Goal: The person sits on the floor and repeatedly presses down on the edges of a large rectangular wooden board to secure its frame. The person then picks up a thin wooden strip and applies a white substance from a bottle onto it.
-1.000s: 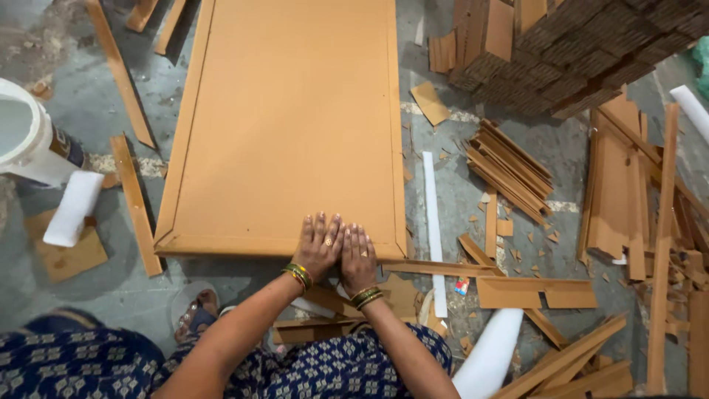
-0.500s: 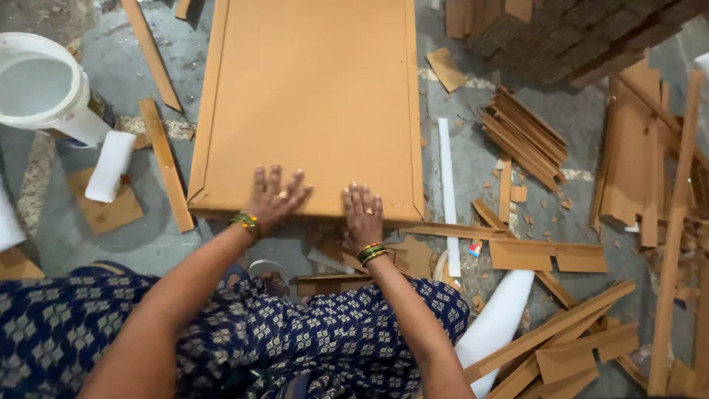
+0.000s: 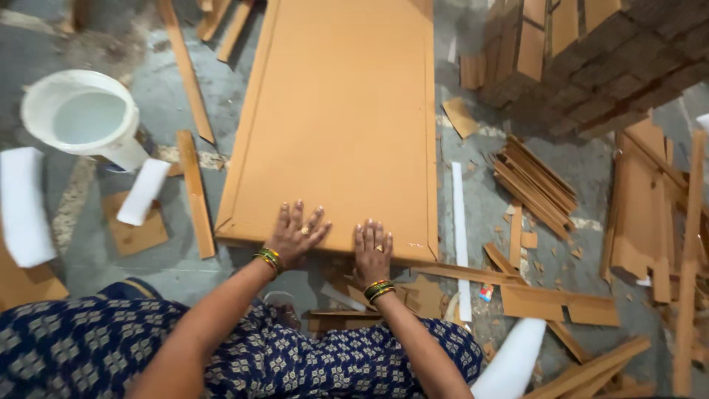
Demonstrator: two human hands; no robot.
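Catalogue of what I see on the grey concrete floor (image 3: 170,266), left to right. Far left: a curved white foam sheet (image 3: 22,203), lying flat by the frame edge. Next: a white plastic bucket (image 3: 85,118), tilted, its mouth open toward me. Just below it: a small white foam roll (image 3: 144,191) resting on a square brown cardboard scrap (image 3: 136,233). Beside these: a narrow brown cardboard strip (image 3: 194,193), lying lengthwise near the big sheet's left edge. Centre: the large flat brown cardboard sheet (image 3: 343,118), with folded borders, running away from me; its near edge is just in front of my knees. My left hand (image 3: 295,235) lies palm down on the near edge, fingers spread, pressing flat and gripping nothing. My right hand (image 3: 373,251) lies palm down just beside it on the same edge, fingers straight and close together, likewise flat and holding nothing. Both wrists carry green and gold bangles. Right of the sheet: a long thin white strip (image 3: 459,222), lying parallel to the sheet's right edge. Further right: a fanned bundle of brown cardboard strips (image 3: 535,185). Top right: a tall stack of brown corrugated cardboard pieces (image 3: 591,52). Far right: loose brown cardboard offcuts (image 3: 650,214), scattered and overlapping.
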